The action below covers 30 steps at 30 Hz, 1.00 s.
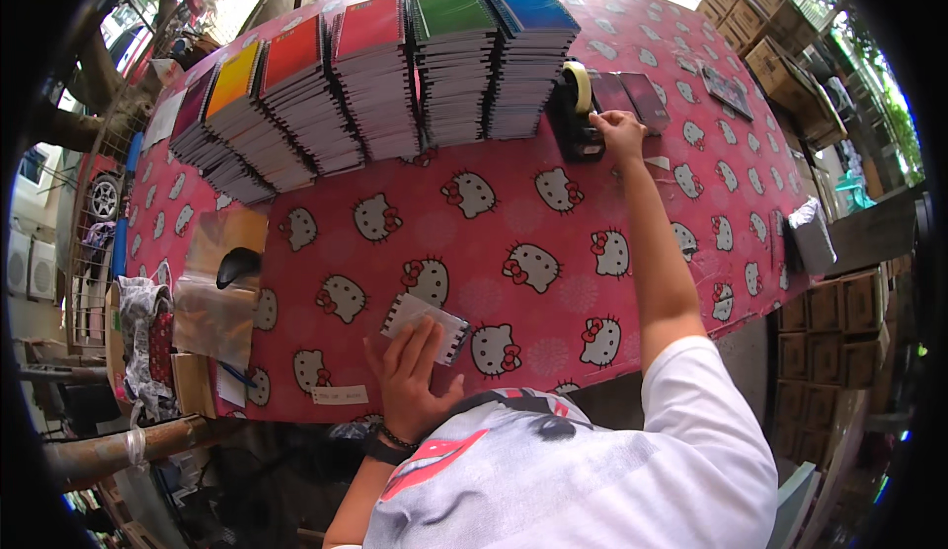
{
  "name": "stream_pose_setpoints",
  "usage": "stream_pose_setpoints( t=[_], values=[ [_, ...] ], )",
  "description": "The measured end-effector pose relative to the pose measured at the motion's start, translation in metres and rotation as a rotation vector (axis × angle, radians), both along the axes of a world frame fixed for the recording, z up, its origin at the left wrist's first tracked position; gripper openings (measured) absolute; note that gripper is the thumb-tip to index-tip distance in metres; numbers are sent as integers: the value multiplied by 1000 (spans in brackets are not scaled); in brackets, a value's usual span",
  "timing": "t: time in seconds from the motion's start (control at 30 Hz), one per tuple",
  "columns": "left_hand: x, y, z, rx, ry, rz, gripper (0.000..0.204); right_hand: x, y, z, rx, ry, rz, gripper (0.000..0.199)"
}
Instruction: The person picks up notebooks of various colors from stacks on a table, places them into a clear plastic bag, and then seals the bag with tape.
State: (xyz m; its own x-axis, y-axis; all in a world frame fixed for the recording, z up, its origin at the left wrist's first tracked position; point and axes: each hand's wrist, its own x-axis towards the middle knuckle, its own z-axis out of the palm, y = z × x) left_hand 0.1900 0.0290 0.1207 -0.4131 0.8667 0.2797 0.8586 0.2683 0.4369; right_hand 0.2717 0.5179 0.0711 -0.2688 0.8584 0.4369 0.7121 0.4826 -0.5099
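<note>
A small spiral-bound notepad (427,326) with a whitish, shiny surface lies near the table's front edge. My left hand (412,371) rests on it, fingers stretched flat over its lower part and thumb spread to the side. Farther off to the right stands a black tape dispenser (576,132) with a roll of pale yellow tape (579,87). My right hand (622,136) reaches to the dispenser's right side, its fingertips pinched at the cutting end. A tiny pale bit of tape (593,118) shows at those fingertips.
Tall stacks of spiral notebooks (367,85) in several colours line the table's far left. Dark flat packs (644,103) lie beside the dispenser. Clear plastic bags (212,312) and a black mouse-shaped object (238,267) are at left, a paper strip (339,395) in front. Cardboard boxes (829,332) stand at right.
</note>
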Motion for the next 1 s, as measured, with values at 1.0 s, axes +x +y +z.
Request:
stream_pose_setpoints(
  t=[1.0],
  values=[
    [-21,18,30,-206,85,-129,79,-92,-275,85,-437,-780,1302,45]
  ],
)
